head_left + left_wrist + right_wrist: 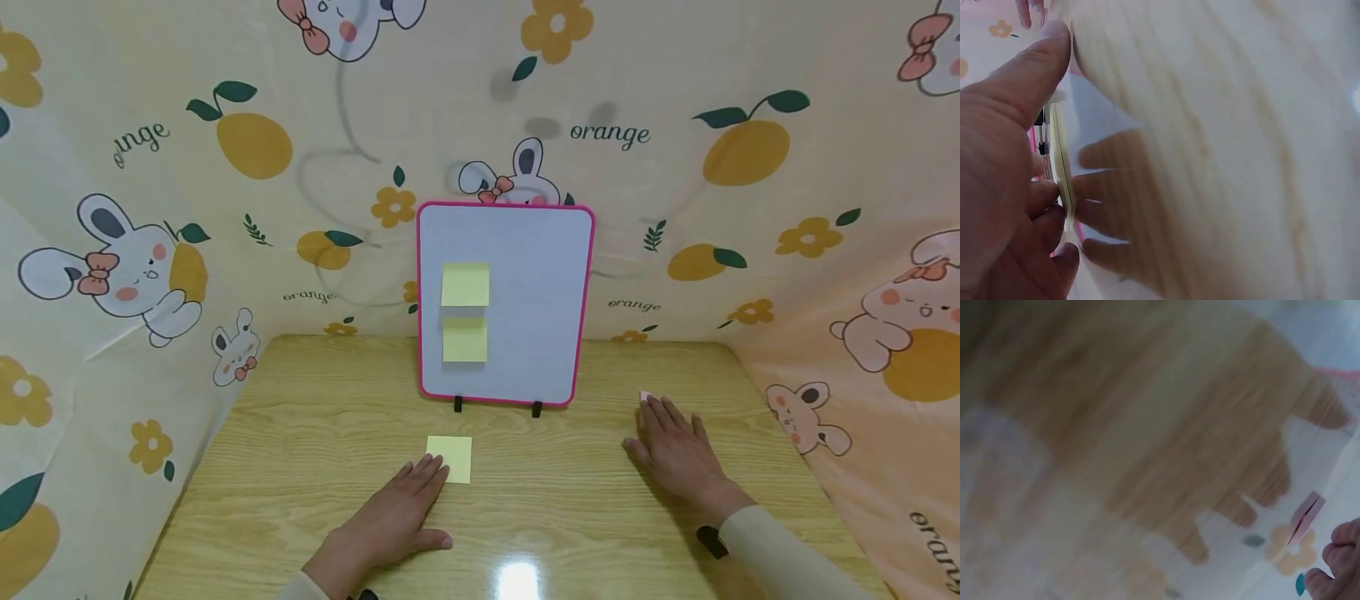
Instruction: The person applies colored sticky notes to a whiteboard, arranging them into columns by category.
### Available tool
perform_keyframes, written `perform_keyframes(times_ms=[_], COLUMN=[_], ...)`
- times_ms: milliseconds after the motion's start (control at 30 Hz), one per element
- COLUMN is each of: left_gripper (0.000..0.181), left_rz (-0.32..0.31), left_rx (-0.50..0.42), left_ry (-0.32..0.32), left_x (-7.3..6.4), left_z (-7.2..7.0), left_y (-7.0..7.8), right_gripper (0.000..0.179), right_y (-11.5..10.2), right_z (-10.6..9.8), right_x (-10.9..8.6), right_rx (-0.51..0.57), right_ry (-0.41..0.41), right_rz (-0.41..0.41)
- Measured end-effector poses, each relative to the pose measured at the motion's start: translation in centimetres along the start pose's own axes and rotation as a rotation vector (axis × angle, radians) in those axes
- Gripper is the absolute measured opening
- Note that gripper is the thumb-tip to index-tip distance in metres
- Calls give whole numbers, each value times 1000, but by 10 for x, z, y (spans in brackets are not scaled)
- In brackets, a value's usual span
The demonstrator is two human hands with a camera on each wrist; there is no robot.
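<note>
My left hand [388, 518] rests its outstretched fingertips on the lower left corner of a yellow sticky note pad [455, 454], the thumb spread apart. In the left wrist view this pad [1060, 156] shows edge-on beside the fingers. My right hand [678, 454] lies over a small pink sticky note pad [644, 396], mostly hidden by its fingers in the head view. In the right wrist view the pink pad [1307, 517] appears just beyond the fingertips; whether they touch it, I cannot tell. A whiteboard [536, 300] carries an upper yellow note [465, 285] and a lower yellow note [465, 340].
Behind the two hands, the pink-framed whiteboard stands upright on a black left foot [458, 404] and a black right foot [537, 409]. The wood-grain table [322, 433] is enclosed by a patterned cloth [247, 250] at the back and both sides.
</note>
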State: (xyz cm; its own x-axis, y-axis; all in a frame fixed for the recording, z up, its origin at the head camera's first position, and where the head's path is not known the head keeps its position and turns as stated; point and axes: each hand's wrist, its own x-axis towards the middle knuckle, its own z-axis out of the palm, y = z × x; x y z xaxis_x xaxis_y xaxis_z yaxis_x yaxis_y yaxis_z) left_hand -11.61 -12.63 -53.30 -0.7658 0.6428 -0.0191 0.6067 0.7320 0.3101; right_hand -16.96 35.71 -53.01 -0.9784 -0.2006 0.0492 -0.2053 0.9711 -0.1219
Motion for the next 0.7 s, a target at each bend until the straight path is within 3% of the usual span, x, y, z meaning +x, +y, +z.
perform_keyframes(times_ms=[367,700], left_gripper=[91,90], left_rz=[-10,5], left_rx=[-9,-12], left_ry=[5,3], left_x=[2,10], left_z=[-9,-8], left_y=[3,-1], right_gripper=[84,80], right_y=[6,6], right_z=[0,1], right_x=[1,0], right_rx=[13,30], right_ry=[-58,-83], right_rz=[-7,-19])
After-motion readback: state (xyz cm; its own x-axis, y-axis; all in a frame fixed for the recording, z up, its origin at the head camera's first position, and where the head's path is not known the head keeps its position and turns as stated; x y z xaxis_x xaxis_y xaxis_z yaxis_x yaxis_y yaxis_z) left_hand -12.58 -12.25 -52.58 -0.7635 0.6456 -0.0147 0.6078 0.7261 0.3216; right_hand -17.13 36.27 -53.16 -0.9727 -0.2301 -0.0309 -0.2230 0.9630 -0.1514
